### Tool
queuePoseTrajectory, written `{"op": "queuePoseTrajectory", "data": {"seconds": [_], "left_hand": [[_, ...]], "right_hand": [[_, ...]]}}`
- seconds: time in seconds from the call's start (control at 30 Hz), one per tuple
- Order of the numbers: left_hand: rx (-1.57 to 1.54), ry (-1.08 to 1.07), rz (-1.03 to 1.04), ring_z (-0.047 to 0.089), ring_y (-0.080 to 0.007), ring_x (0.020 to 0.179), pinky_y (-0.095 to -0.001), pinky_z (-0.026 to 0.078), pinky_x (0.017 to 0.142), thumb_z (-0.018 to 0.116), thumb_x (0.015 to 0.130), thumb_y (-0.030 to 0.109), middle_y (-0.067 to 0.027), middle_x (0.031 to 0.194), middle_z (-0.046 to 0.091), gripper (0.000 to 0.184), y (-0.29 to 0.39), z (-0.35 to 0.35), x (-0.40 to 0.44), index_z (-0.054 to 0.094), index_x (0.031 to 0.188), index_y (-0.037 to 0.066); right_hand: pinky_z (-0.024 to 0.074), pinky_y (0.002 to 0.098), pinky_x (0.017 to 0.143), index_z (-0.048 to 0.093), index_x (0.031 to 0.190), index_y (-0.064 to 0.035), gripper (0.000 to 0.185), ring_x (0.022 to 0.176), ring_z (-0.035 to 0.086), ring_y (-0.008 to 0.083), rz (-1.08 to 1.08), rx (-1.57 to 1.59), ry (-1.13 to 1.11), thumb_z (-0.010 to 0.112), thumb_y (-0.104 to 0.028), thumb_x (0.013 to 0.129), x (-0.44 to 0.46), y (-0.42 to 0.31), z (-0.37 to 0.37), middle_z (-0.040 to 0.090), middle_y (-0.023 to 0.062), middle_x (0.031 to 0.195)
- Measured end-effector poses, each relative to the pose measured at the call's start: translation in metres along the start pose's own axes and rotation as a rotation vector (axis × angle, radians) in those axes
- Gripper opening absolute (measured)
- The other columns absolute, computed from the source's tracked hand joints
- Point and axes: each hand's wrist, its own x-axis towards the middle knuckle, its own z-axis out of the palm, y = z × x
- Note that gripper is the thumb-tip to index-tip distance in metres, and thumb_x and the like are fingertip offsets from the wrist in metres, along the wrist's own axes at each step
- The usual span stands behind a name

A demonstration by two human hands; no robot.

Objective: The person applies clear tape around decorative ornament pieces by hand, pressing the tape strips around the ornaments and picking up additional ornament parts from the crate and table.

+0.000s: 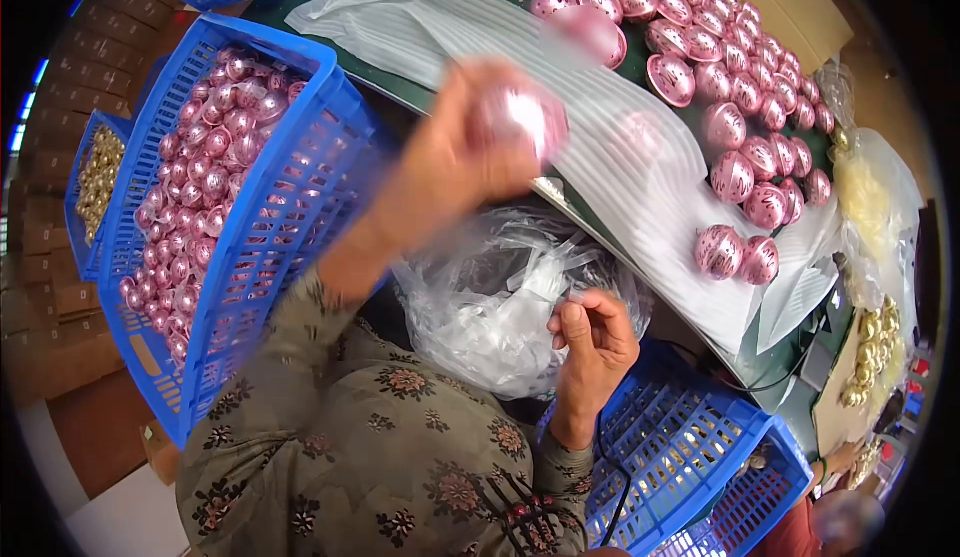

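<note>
My left hand, blurred by motion, is wrapped round a shiny pink Christmas bauble above the table's near edge. Lower right, my right hand has its thumb and fingers pinched together at thin film of a clear plastic bag. The bag lies crumpled open in front of my lap, with whitish film inside. Beyond my left hand, several pink baubles with dark markings cover the table. Two more baubles sit together nearer to me on white foam sheeting.
A blue basket full of smaller pink baubles stands at my left. Blue baskets are at lower right. Gold ornaments lie at the far right, near another person's hand. Stacked cartons line the left side.
</note>
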Motion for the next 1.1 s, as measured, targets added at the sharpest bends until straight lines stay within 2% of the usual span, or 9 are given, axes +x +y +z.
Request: {"op": "queuePoseTrajectory", "data": {"seconds": [0.03,0.07,0.1,0.13,0.2,0.77,0.87,1.07,1.1], "left_hand": [[-0.069,-0.083,-0.082,0.054,-0.0203,0.108,-0.0326,0.047,0.090,0.076,0.078,0.028,-0.0134,0.122,0.051,0.067,-0.019,0.002,-0.023,0.035,0.129,0.012],[-0.157,-0.076,-0.217,0.050,-0.0108,0.105,-0.0272,0.047,0.086,0.076,0.078,0.026,-0.0040,0.114,0.049,0.068,-0.028,0.014,-0.043,0.035,0.129,0.009],[-0.152,-0.130,-0.253,0.050,-0.0119,0.106,-0.0284,0.046,0.087,0.073,0.081,0.033,-0.0047,0.114,0.049,0.069,-0.046,0.014,-0.060,0.034,0.130,0.006],[-0.521,-0.171,-0.445,0.047,-0.0186,0.119,-0.0332,0.037,0.101,0.068,0.085,0.032,-0.0124,0.130,0.046,0.065,-0.051,0.020,-0.071,0.032,0.133,0.007],[-0.657,-0.160,-0.570,0.045,-0.0189,0.121,-0.0343,0.034,0.103,0.062,0.089,0.031,-0.0113,0.131,0.045,0.061,-0.054,0.022,-0.081,0.031,0.135,0.006],[-0.524,-0.171,-0.438,0.046,-0.0201,0.120,-0.0360,0.037,0.102,0.063,0.087,0.016,-0.0129,0.131,0.043,0.054,-0.065,0.022,-0.096,0.034,0.132,0.007],[-0.640,-0.198,-0.531,0.046,-0.0216,0.120,-0.0374,0.037,0.103,0.064,0.084,0.011,-0.0134,0.130,0.043,0.053,-0.058,0.026,-0.097,0.037,0.129,0.008],[0.094,-0.453,-0.440,0.048,-0.0147,0.115,-0.0304,0.041,0.097,0.069,0.080,0.009,-0.0067,0.119,0.047,0.062,-0.048,0.017,-0.099,0.036,0.132,0.005],[0.032,-0.420,-0.508,0.049,-0.0132,0.113,-0.0286,0.042,0.095,0.071,0.080,0.011,-0.0060,0.117,0.049,0.061,-0.046,0.018,-0.100,0.038,0.131,0.005]], "right_hand": [[0.0425,0.0187,0.055,0.062,0.097,0.0013,0.010,0.069,0.057,0.0079,0.006,-0.008,-0.006,0.063,-0.002,0.087,-0.004,0.000,-0.001,0.055,0.0038,0.085],[0.0426,0.0187,0.055,0.062,0.096,0.0014,0.010,0.069,0.057,0.0077,0.014,-0.016,-0.015,0.063,-0.002,0.087,-0.008,-0.001,-0.001,0.055,0.0035,0.084],[0.0422,0.0186,0.055,0.062,0.096,0.0014,0.010,0.068,0.056,0.0072,0.040,-0.033,-0.013,0.063,-0.002,0.087,-0.011,-0.001,-0.001,0.055,0.0030,0.084],[0.0419,0.0184,0.055,0.061,0.096,0.0014,0.010,0.068,0.055,0.0068,0.066,-0.051,-0.011,0.063,-0.002,0.087,-0.015,-0.001,0.000,0.054,0.0025,0.084],[0.0410,0.0180,0.055,0.061,0.096,0.0013,0.010,0.067,0.053,0.0058,0.091,-0.075,-0.007,0.064,-0.002,0.086,-0.021,0.001,-0.001,0.054,0.0015,0.083],[0.0383,0.0162,0.053,0.060,0.093,0.0003,0.009,0.059,0.050,0.0036,0.197,-0.045,0.166,0.063,-0.006,0.088,-0.044,0.011,0.001,0.057,0.0003,0.072],[0.0426,0.0189,0.056,0.057,0.095,0.0003,0.010,0.061,0.054,0.0072,0.062,0.096,0.152,0.061,-0.008,0.090,-0.041,0.023,0.002,0.058,0.0028,0.072],[0.0468,0.0222,0.062,0.055,0.096,0.0009,0.013,0.067,0.056,0.0099,-0.052,0.113,0.158,0.060,-0.010,0.092,-0.037,0.028,0.001,0.060,0.0058,0.075],[0.0464,0.0220,0.062,0.055,0.096,0.0011,0.013,0.068,0.057,0.0101,-0.062,0.146,0.173,0.060,-0.010,0.092,-0.036,0.029,0.000,0.060,0.0060,0.075]]}}
